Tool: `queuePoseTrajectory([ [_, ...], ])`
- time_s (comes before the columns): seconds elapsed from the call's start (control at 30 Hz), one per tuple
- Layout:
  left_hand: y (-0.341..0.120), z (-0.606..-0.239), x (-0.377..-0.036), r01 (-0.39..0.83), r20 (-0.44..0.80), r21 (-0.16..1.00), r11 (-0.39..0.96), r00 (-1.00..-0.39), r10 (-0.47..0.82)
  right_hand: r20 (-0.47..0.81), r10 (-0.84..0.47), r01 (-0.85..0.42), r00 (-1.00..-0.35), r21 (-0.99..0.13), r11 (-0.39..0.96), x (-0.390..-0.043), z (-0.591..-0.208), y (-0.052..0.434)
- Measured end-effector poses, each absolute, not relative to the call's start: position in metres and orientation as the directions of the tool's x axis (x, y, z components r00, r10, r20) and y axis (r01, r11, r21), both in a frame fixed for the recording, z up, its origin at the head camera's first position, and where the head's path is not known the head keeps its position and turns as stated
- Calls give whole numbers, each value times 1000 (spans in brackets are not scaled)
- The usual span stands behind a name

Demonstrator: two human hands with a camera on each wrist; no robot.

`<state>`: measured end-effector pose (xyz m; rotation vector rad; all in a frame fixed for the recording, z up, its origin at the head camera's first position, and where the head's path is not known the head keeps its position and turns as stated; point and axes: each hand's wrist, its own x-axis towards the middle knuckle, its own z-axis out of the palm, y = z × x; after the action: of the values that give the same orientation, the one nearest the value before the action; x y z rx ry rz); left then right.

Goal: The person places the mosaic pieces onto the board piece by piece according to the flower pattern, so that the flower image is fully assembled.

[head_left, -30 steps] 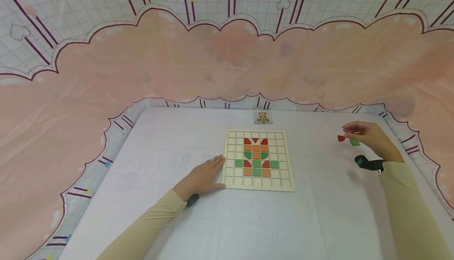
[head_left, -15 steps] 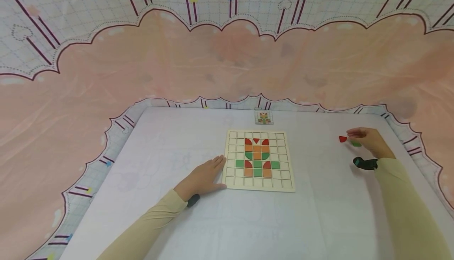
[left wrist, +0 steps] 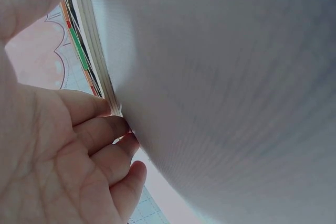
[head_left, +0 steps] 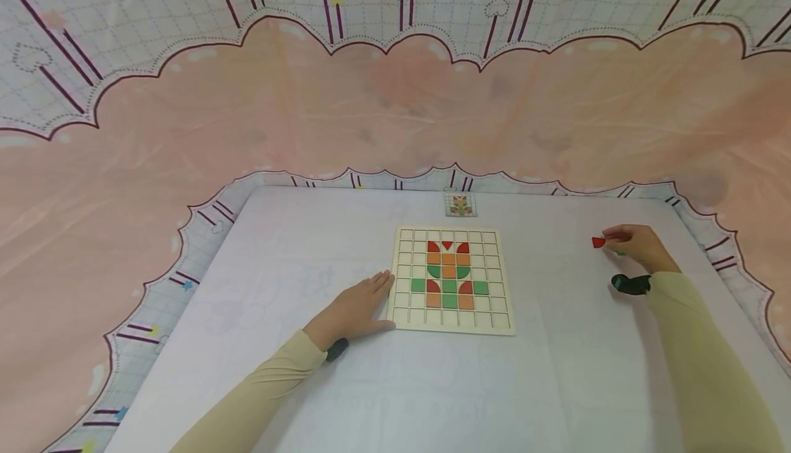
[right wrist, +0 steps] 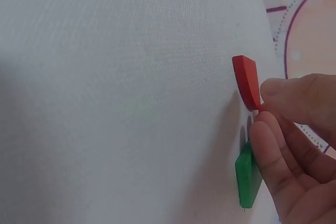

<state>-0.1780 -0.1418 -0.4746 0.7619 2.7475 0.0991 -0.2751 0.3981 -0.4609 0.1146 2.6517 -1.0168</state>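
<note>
You sat at a big white surface (head_left: 309, 233) with a pink cloth hanging behind it. In the middle lay a wooden grid board (head_left: 452, 280), flat, with red, orange and green tiles set in its squares like a flower. A small picture card (head_left: 460, 204) lay just past the board's far edge, maybe so you could look at it while you worked. Your left hand (head_left: 355, 307) lay flat on the surface with its fingers (left wrist: 100, 129) straight and close together, and the tips touched the board's left edge. I think you kept it there so the board would not slide. Your right hand (head_left: 636, 246) was far off to the right, well apart from the board. Its fingers (right wrist: 286, 145) were bent and their tips pinched the corner of a little red piece (right wrist: 247, 81), which stuck out to the left of your hand. A little green piece (right wrist: 247, 174) lay on the surface just under those fingers, mostly hidden in the head view. I cannot tell if your fingers touched it too.
</note>
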Motion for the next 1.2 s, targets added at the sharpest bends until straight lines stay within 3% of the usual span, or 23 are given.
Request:
queuePoseTrajectory([
  [0.6,-142,-474,-178,504,-260,140,852,-812,523,-314,-112,88,-943,-556,826,-284,-462,383],
  [1.2,-141,-469,-177,505,-255,146,851,-812,526,-291,-174,14,-941,-547,837,-287,-466,380],
])
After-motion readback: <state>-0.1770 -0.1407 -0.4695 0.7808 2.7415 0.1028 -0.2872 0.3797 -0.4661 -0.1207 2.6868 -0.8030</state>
